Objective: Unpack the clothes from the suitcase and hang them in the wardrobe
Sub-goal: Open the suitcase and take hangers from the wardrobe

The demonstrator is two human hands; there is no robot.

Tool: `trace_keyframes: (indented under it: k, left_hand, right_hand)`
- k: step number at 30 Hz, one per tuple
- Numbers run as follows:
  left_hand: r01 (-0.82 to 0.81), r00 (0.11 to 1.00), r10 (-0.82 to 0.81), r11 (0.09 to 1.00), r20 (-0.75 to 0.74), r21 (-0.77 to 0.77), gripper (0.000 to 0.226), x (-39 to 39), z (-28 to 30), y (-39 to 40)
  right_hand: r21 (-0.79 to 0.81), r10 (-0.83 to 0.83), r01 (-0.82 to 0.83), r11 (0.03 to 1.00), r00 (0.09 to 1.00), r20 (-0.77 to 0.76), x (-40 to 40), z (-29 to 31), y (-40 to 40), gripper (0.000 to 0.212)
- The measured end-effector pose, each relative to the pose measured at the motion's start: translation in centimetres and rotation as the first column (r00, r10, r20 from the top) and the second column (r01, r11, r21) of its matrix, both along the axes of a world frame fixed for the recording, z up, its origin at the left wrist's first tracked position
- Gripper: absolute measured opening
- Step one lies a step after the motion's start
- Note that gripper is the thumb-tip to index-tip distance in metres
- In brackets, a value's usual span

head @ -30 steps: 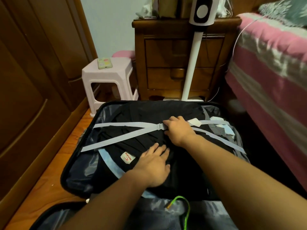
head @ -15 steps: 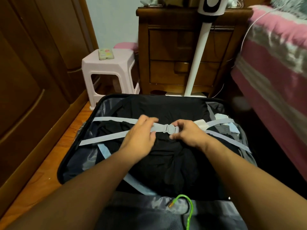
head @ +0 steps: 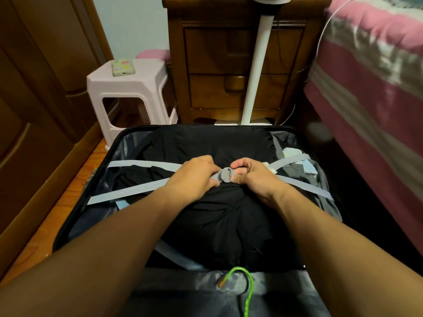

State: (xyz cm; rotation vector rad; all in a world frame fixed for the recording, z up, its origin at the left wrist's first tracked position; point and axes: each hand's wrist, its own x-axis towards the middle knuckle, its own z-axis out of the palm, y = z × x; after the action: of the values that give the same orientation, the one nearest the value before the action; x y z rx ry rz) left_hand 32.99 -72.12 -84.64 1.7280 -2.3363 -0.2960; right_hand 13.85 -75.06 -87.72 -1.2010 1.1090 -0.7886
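An open black suitcase (head: 91, 186) lies on the floor, packed with dark folded clothes (head: 217, 220). Grey-blue straps (head: 142, 165) cross over the clothes and meet at a grey buckle (head: 225, 175) in the middle. My left hand (head: 194, 177) grips the buckle's left side and the strap there. My right hand (head: 254, 177) pinches the buckle's right side between thumb and curled fingers. The wooden wardrobe (head: 34, 99) stands along the left, its doors closed.
A white plastic stool (head: 128, 88) with a phone (head: 123, 67) on it stands beyond the suitcase. Behind it are a wooden nightstand (head: 229, 65) and a white fan pole (head: 256, 72). A pink bed (head: 377, 88) runs along the right. A green cord (head: 247, 291) lies on the near lid.
My left hand lifted off the clothes and came up to the buckle. Both hands now close on the buckle from either side, and the view has moved nearer.
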Motion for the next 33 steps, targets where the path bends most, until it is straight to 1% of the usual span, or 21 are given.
trace_keyframes:
  k: [2, 5, 8, 11, 13, 15, 16, 18, 19, 21, 24, 25, 27, 28, 29, 30, 31, 32, 33]
  left_hand:
    - [-0.008, 1.0, 0.007, 1.0, -0.027, -0.011, 0.034, -0.1, -0.3, 0.0]
    - [-0.082, 0.985, 0.073, 0.995, -0.157, -0.05, 0.038, 0.1, -1.2, 0.4]
    - [-0.133, 0.966, 0.115, 0.989, -0.23, -0.064, 0.036, 0.2, -1.6, 0.9]
    - [-0.113, 0.971, 0.101, 0.993, -0.219, -0.046, 0.036, 0.4, -1.4, 1.1]
    - [-0.073, 0.985, 0.067, 0.997, -0.156, -0.03, 0.037, 0.7, -1.1, 1.1]
    - [-0.034, 0.993, 0.032, 0.999, -0.117, -0.021, 0.039, 0.9, -0.9, 1.1]
    - [-0.021, 0.994, 0.018, 1.0, -0.109, -0.021, 0.039, 0.9, -0.8, 1.2]
    - [-0.024, 0.991, 0.019, 0.999, -0.133, -0.04, 0.037, 0.7, -0.7, 1.4]
    - [-0.058, 0.984, 0.047, 0.997, -0.17, -0.057, 0.036, 0.6, -0.8, 1.6]
    - [-0.192, 0.954, 0.161, 0.976, -0.254, -0.101, 0.035, 0.9, -0.9, 2.1]
    - [-0.424, 0.879, 0.375, 0.897, -0.293, -0.122, 0.037, 3.0, -0.2, 3.0]
    - [-0.467, 0.862, 0.412, 0.872, -0.295, -0.144, 0.038, 4.0, 0.4, 3.4]
    - [-0.527, 0.836, 0.466, 0.829, -0.29, -0.187, 0.037, 6.1, 1.7, 4.6]
    - [-0.551, 0.827, 0.5, 0.812, -0.258, -0.191, 0.036, 7.5, 2.5, 5.6]
    - [-0.564, 0.824, 0.535, 0.807, -0.187, -0.174, 0.035, 8.8, 2.8, 6.4]
    - [-0.571, 0.821, 0.567, 0.813, -0.07, -0.112, 0.033, 10.2, 2.8, 7.3]
    - [-0.578, 0.813, 0.575, 0.816, 0.095, 0.01, 0.032, 11.5, 2.7, 8.5]
    - [-0.594, 0.794, 0.538, 0.786, 0.283, 0.172, 0.033, 12.5, 2.6, 9.8]
    - [-0.618, 0.763, 0.453, 0.721, 0.462, 0.314, 0.041, 13.0, 2.3, 11.3]
  right_hand:
    - [-0.031, -0.011, 0.01, 0.999, 0.999, -0.044, 0.3, -0.1, 0.0, 0.025]
    - [-0.106, -0.016, 0.002, 0.994, 0.992, -0.125, 0.6, -0.3, 0.0, 0.023]
    - [-0.151, -0.009, -0.018, 0.988, 0.984, -0.177, 0.9, -0.3, 0.1, 0.027]
    - [-0.143, 0.015, -0.045, 0.989, 0.979, -0.205, 1.2, 0.1, 0.3, 0.036]
    - [-0.111, 0.071, -0.09, 0.99, 0.983, -0.167, 1.1, 0.6, 0.6, 0.037]
    - [-0.092, 0.129, -0.139, 0.986, 0.985, -0.111, 0.7, 0.8, 0.9, 0.034]
    - [-0.098, 0.134, -0.144, 0.985, 0.986, -0.096, 0.6, 0.7, 1.0, 0.032]
    - [-0.136, 0.06, -0.074, 0.988, 0.992, -0.111, 0.8, 0.1, 0.9, 0.028]
    - [-0.158, -0.002, -0.02, 0.987, 0.99, -0.138, 1.0, -0.2, 0.8, 0.026]
    - [-0.179, -0.079, 0.047, 0.983, 0.981, -0.179, 1.2, -0.9, 0.6, 0.025]
    - [-0.18, -0.064, 0.03, 0.983, 0.98, -0.188, 1.2, -0.9, 0.9, 0.025]
    - [-0.192, -0.058, 0.017, 0.981, 0.976, -0.209, 1.1, -0.9, 1.0, 0.024]
    - [-0.211, -0.045, -0.023, 0.977, 0.95, -0.31, 1.2, -0.3, 1.3, 0.023]
    - [-0.217, -0.033, -0.053, 0.975, 0.927, -0.373, 1.4, 0.6, 1.5, 0.022]
    - [-0.238, -0.04, -0.07, 0.969, 0.903, -0.428, 1.3, 1.5, 1.5, 0.022]
    - [-0.289, -0.087, -0.07, 0.955, 0.863, -0.497, 0.8, 2.7, 1.6, 0.022]
    - [-0.378, -0.186, -0.065, 0.923, 0.785, -0.591, -0.1, 4.2, 2.0, 0.022]
    - [-0.481, -0.324, -0.075, 0.874, 0.646, -0.691, -1.7, 5.9, 2.6, 0.02]
    - [-0.559, -0.45, -0.112, 0.822, 0.474, -0.757, -3.8, 7.4, 3.4, 0.02]
